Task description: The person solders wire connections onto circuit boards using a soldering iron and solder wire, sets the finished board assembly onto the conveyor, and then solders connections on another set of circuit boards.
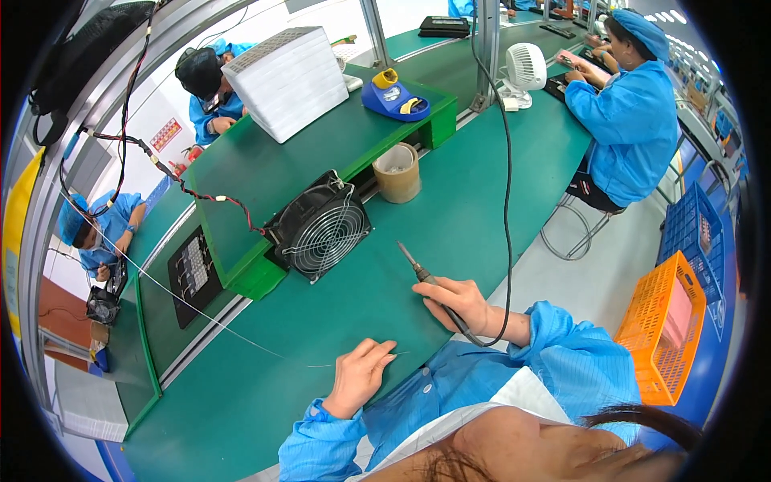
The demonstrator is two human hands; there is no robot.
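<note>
My right hand (467, 305) grips a soldering iron (422, 273), its tip pointing up and away over the green bench. A dark cable (507, 169) runs from the iron's handle up past the frame post. My left hand (361, 374) is closed in a pinch near the bench's front edge. A thin solder wire (317, 366) passes through its fingers, with a short end showing to the right. Beyond both hands, a black fan with a wire grille (325, 237) leans against the raised green shelf. The iron's tip is apart from the fan and the solder wire.
On the green shelf (241, 185) stand a white block-like stack (293, 88) and a blue iron stand (393, 100). A cardboard-coloured tub (397, 174) sits below it. A white fan (524, 68) is farther right. Co-workers in blue sit around; an orange crate (654, 321) stands at right.
</note>
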